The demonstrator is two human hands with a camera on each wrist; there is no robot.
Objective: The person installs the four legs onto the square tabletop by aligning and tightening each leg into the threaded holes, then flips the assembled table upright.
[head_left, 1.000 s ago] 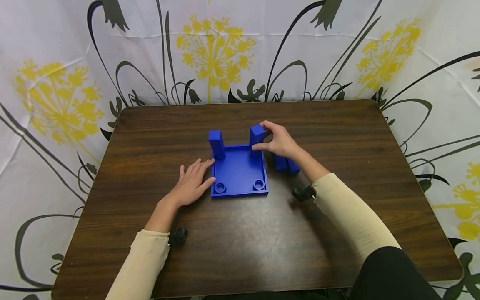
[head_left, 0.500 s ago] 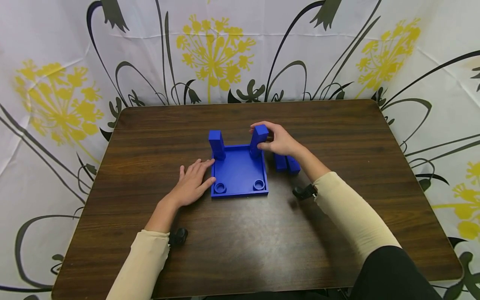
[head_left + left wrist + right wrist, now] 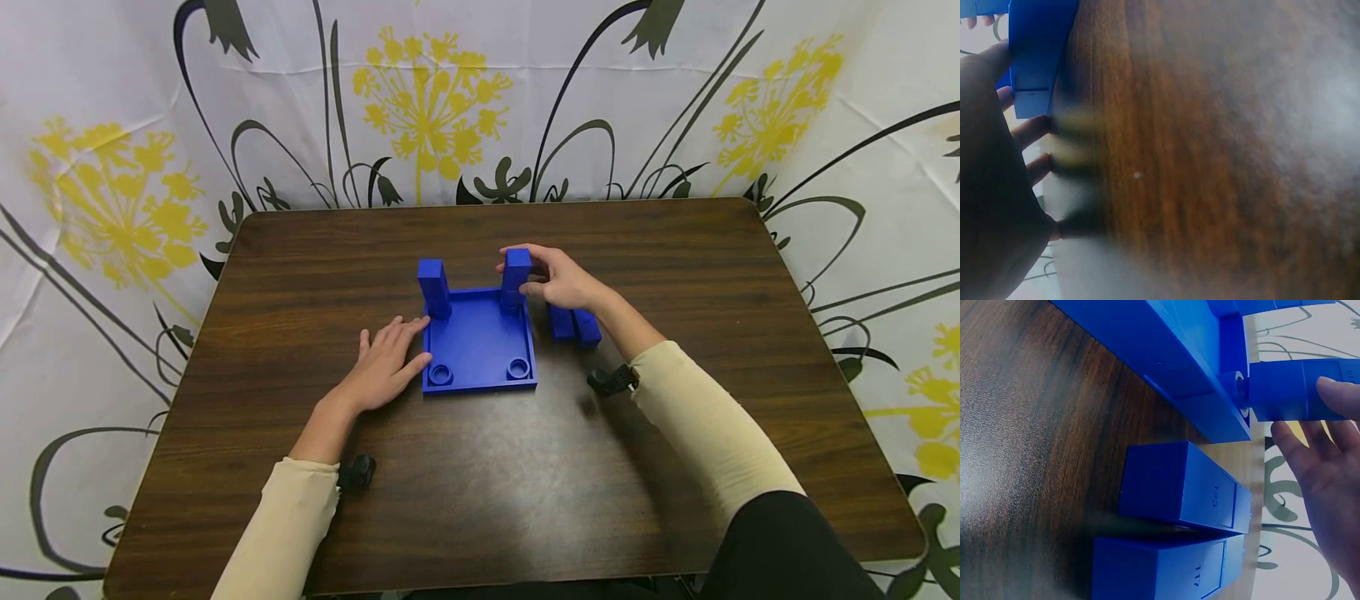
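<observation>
A square blue tray-like panel with raised edges and round sockets in its near corners lies on the table. At its far left corner a blue block-shaped leg stands upright. My right hand holds a second blue leg over the far right corner, thumb on the near side and fingers behind. In the right wrist view, this leg's narrow end meets the ring socket, with a gap below its wide body. My left hand lies with fingers extended, thumb and fingertips touching the panel's left edge.
Two more blue legs lie side by side on the wooden table, right of the panel and below my right wrist. A flower-patterned cloth hangs behind the table's far edge.
The leg in my right hand leaned right, then came back more upright. My right fingers have shifted round behind it. My left hand and the panel stay put.
</observation>
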